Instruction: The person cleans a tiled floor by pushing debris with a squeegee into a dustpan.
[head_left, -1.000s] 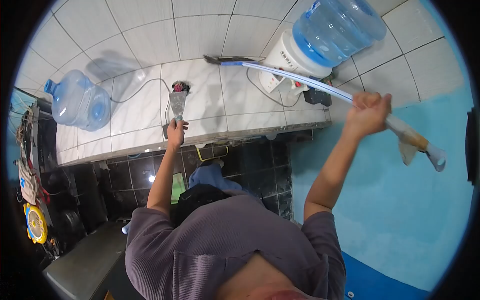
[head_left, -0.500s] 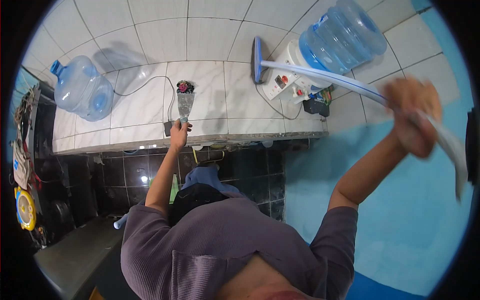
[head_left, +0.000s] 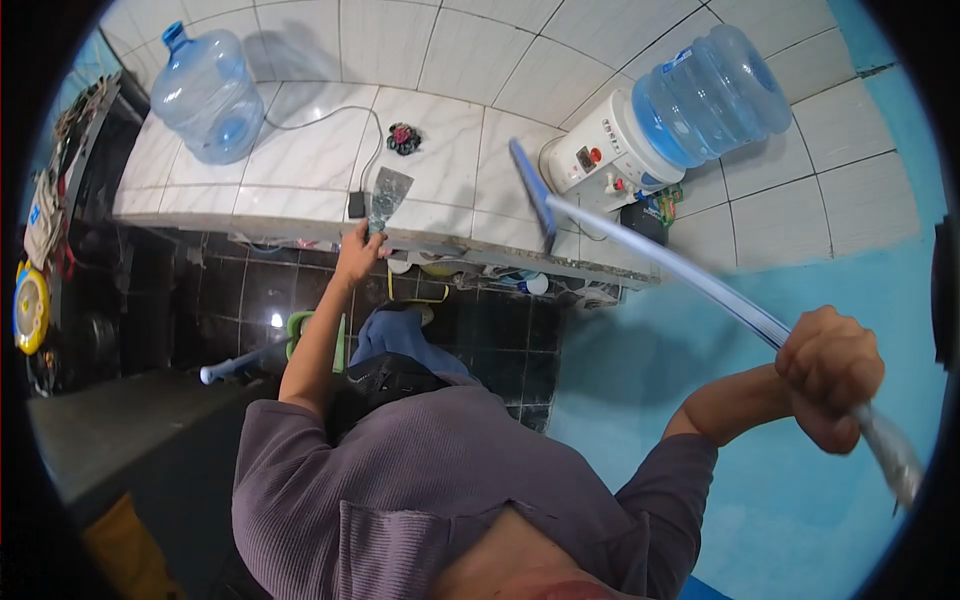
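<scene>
In my left hand (head_left: pixel 358 255) is a scraper (head_left: pixel 390 195) with a flat, worn blade, gripped by its handle at the counter's front edge. The blade points up over the tiles, just short of a dark scrubbing pad with pink bits (head_left: pixel 404 139). My right hand (head_left: pixel 832 375) is wrapped round the pale blue and white handle of a broom (head_left: pixel 680 265). Its narrow blue head (head_left: pixel 533 190) lies slantwise across the counter near the front edge, left of the water dispenser (head_left: pixel 603 150).
A clear water jug (head_left: pixel 210 100) stands at the counter's left end, with a cord and small black adapter (head_left: pixel 357 205) beside it. Another jug (head_left: pixel 705 95) sits on the dispenser. Below the tiled counter (head_left: pixel 440 165) are a green item (head_left: pixel 335 340) and a dark tiled surface.
My right hand has come down, and the broom head has moved from beside the dispenser toward the counter's front edge. The scraper has tilted right and drawn away from the pad.
</scene>
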